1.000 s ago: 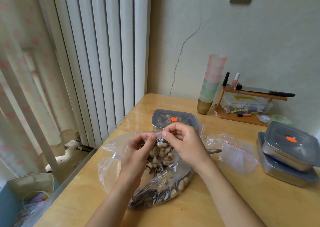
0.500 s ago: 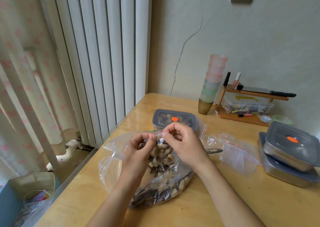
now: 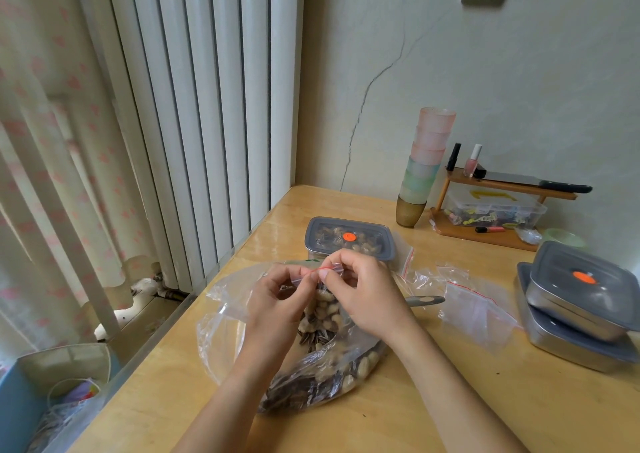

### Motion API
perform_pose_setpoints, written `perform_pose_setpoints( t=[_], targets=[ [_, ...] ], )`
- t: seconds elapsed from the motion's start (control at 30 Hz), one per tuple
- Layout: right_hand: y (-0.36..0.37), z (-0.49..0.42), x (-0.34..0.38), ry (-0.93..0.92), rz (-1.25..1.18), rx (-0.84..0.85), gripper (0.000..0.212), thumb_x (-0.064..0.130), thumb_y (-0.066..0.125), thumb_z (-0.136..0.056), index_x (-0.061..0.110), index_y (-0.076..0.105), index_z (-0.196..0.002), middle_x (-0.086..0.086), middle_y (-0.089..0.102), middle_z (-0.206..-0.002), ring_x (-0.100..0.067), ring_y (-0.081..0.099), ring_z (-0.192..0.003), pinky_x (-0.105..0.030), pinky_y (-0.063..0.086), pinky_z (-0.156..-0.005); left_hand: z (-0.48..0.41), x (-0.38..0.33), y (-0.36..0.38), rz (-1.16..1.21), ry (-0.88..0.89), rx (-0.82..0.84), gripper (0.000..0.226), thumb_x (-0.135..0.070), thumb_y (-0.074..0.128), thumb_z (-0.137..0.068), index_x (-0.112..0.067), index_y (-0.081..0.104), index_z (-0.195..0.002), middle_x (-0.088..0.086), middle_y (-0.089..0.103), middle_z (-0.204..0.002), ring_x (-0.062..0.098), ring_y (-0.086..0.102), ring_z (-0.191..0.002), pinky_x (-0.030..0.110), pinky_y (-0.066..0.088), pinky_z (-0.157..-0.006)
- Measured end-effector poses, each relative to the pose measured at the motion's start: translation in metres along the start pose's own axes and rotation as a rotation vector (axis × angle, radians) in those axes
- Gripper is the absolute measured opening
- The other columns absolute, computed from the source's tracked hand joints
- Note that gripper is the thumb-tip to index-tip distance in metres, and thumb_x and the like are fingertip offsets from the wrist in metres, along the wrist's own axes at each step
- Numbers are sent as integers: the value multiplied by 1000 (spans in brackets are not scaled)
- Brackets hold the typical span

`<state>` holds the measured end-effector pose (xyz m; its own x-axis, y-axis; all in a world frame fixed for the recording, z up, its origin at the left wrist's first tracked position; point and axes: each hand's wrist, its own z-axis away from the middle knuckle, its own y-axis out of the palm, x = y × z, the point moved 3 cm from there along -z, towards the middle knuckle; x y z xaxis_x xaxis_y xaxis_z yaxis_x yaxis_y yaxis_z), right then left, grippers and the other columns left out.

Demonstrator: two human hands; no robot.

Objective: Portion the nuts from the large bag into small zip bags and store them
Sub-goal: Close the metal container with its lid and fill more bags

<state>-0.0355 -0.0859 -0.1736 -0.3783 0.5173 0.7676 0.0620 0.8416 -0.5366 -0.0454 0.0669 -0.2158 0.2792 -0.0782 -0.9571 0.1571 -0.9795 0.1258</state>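
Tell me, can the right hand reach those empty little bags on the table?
Probably yes. The empty bags lie beside the right hand with only a grey handle between, but it is busy pinching the top of the small zip bag.

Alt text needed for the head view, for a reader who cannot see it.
The left hand and right hand pinch the red-striped top of a small clear zip bag of nuts above a large clear plastic bag of nuts on a wooden table. A grey-lidded container of nuts stands behind; empty zip bags lie to the right.
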Motion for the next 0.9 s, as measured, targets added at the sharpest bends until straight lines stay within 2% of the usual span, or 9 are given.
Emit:
perform_pose_setpoints(
  t=[0.07, 0.2, 0.3, 0.37, 0.47, 0.57, 0.7, 0.9],
  targets=[
    [-2, 0, 2, -9, 8, 3, 8, 24, 69, -97, 26, 70, -89, 8, 72, -77, -4, 64, -69, -20, 50, -65, 0, -1, -1, -20, 12, -1, 13, -15, 76, -92, -18, 76, -79, 8, 75, -89, 13, 70, -80, 22, 53, -71],
    [-6, 1, 4, -13, -27, 62, 5, 21, 71, -95, 23, 67, -93, 6, 74, -84, -5, 69, -73, -23, 56, -69, 3, -4, 1, -9, 11, -5, 14, -12, 70, -96, -11, 74, -83, 6, 75, -84, 13, 69, -74, 18, 52, -66],
    [-7, 0, 4, -28, -48, 34, 7, 16, 71, -95, 20, 69, -90, 9, 72, -79, -4, 68, -70, -19, 54, -67, 3, -3, 1, 36, -41, -19, 17, -11, 63, -100, -8, 67, -84, 3, 63, -69, 14, 54, -63, 17, 43, -53],
    [-7, 0, 3, -40, -35, 18, 8, 17, 71, -96, 22, 70, -89, 7, 73, -79, -9, 69, -72, -23, 56, -67, 4, -3, 2, 63, -64, 2, 16, -14, 61, -100, -9, 64, -85, 5, 59, -69, 17, 48, -65, 19, 39, -53],
    [-8, -1, 2, -47, -39, 0, 8, 18, 70, -97, 22, 71, -89, 4, 73, -79, -15, 69, -73, -32, 59, -70, 4, -4, 2, 80, -50, 62, 12, -20, 65, -100, -16, 71, -92, 15, 72, -81, 19, 56, -71, 26, 46, -62],
    [-10, -1, 3, -44, -59, 3, 9, 18, 70, -97, 22, 71, -89, 4, 73, -80, -15, 70, -75, -35, 59, -73, 4, -5, 3, 77, -27, 74, 13, -19, 67, -99, -21, 76, -89, 15, 77, -91, 13, 62, -74, 25, 49, -66],
    [-10, -1, 4, -50, -69, 13, 10, 18, 70, -97, 22, 71, -88, 5, 72, -80, -13, 69, -76, -33, 59, -74, 4, -6, 2, 121, -21, 63, 11, -14, 68, -98, -11, 73, -89, 13, 76, -87, 11, 60, -68, 20, 49, -60],
    [-8, -1, 3, -53, -58, 18, 11, 18, 69, -97, 22, 68, -86, 7, 70, -79, -13, 68, -75, -31, 57, -72, 3, -4, 1, 125, -17, 67, 12, -12, 69, -97, -12, 69, -85, 13, 69, -77, 17, 60, -66, 26, 48, -58]
  ],
)
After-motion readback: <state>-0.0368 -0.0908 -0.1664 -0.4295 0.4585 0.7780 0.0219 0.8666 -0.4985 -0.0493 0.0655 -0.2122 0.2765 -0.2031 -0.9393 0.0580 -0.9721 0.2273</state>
